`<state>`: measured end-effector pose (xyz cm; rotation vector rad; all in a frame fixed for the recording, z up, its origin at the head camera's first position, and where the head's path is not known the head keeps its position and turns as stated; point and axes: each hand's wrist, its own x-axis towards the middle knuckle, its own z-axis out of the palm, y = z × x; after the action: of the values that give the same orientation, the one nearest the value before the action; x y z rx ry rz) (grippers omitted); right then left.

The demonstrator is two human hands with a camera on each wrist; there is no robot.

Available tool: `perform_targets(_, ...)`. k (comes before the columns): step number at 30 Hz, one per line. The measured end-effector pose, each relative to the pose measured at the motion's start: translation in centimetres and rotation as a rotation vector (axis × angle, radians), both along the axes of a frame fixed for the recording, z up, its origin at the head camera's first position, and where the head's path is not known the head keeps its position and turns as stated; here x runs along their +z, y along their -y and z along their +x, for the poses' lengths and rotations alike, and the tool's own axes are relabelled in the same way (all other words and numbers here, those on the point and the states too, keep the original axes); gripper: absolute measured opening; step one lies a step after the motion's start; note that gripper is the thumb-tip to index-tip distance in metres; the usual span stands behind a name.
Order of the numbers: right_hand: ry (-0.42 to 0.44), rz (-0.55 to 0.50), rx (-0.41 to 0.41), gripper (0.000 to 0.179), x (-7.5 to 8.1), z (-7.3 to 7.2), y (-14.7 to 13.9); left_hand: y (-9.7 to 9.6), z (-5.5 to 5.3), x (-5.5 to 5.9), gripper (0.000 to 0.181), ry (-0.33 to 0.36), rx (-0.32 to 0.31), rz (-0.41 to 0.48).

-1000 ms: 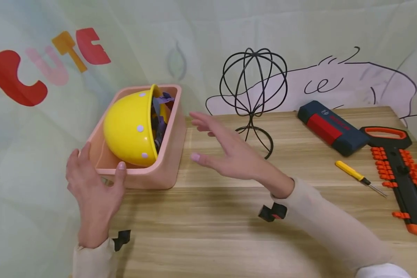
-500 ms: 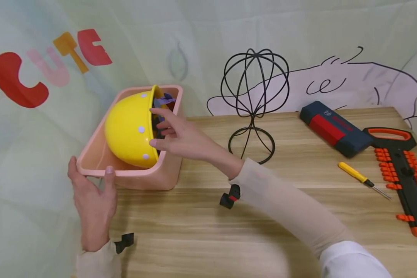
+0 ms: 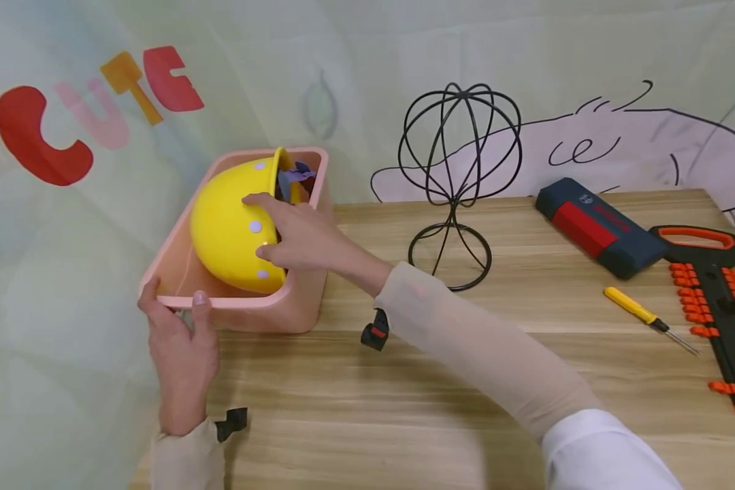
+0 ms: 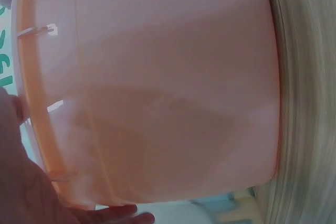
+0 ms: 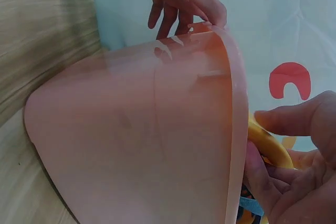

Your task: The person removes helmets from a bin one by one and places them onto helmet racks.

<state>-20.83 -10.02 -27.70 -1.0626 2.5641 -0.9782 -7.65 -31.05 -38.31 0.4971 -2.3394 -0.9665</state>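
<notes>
A yellow dome-shaped helmet (image 3: pixel 226 231) with pale dots lies on its side in a pink bin (image 3: pixel 263 314), its opening facing right. Purple material (image 3: pixel 297 175) shows inside the opening. My right hand (image 3: pixel 303 235) grips the helmet's rim; in the right wrist view, the thumb lies on the yellow outside while other fingers curl behind the edge. My left hand (image 3: pixel 184 347) holds the bin's near left corner, thumb and fingertips at the rim. From the left wrist view, the bin's smooth wall (image 4: pixel 168 87) fills most of the picture.
Right of the bin stands a black wire stand (image 3: pixel 453 204) with a round cage top. Farther right lie a dark blue and red case (image 3: pixel 600 228), a yellow-handled screwdriver (image 3: pixel 649 318) and a black rack (image 3: pixel 716 306) with orange clips. A printed curtain (image 3: pixel 343 61) hangs behind the table.
My right hand has come left from beside the wire stand to the helmet and taken hold of its rim. The left hand has stayed at the bin's corner, its fingers shifting slightly.
</notes>
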Motion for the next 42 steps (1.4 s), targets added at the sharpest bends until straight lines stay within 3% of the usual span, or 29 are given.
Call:
perform_targets(2, 0.004, 0.038, 0.007, 0.080, 0.1, -0.1, 0.3, -0.1, 0.0, -0.1, 0.079, 0.010, 0.013, 0.004)
perform_targets(5, 0.018, 0.013, -0.008, 0.082, -0.1, 0.0, 0.7, -0.2, -0.1, -0.2, 0.084, 0.029, 0.043, 0.015)
perform_targets(12, 0.094, -0.205, -0.118, 0.077, -1.2, 0.6, 1.0, -0.3, 0.0, 0.1, 0.086, 0.113, 0.104, 0.016)
perform_targets(17, 0.167, -0.358, -0.270, 0.072, -0.4, 0.4, 0.8, -0.6, -0.1, 0.4, 0.083, 0.211, 0.140, 0.004)
perform_targets(21, 0.339, -0.553, -0.342, 0.068, 0.7, 0.2, 0.3, -0.7, -0.2, 0.4, 0.083, 0.238, 0.154, -0.001)
perform_targets(25, 0.538, -0.878, -0.367, 0.064, 1.9, 0.2, -0.9, -0.5, -0.2, 0.3, 0.083, 0.194, 0.150, -0.008)
perform_targets(29, 0.619, -1.064, -0.348, 0.062, 3.3, 0.5, -2.8, -0.1, -0.1, 0.3, 0.084, 0.113, 0.139, -0.019)
perform_targets(34, 0.691, -1.233, -0.317, 0.061, 4.9, 0.9, -5.6, 0.0, 0.0, 0.1, 0.083, 0.071, 0.125, -0.040)
perform_targets(42, 0.660, -1.356, -0.347, 0.056, 6.6, 1.8, -10.3, -0.3, -0.1, -0.1, 0.079, 0.040, 0.118, -0.037)
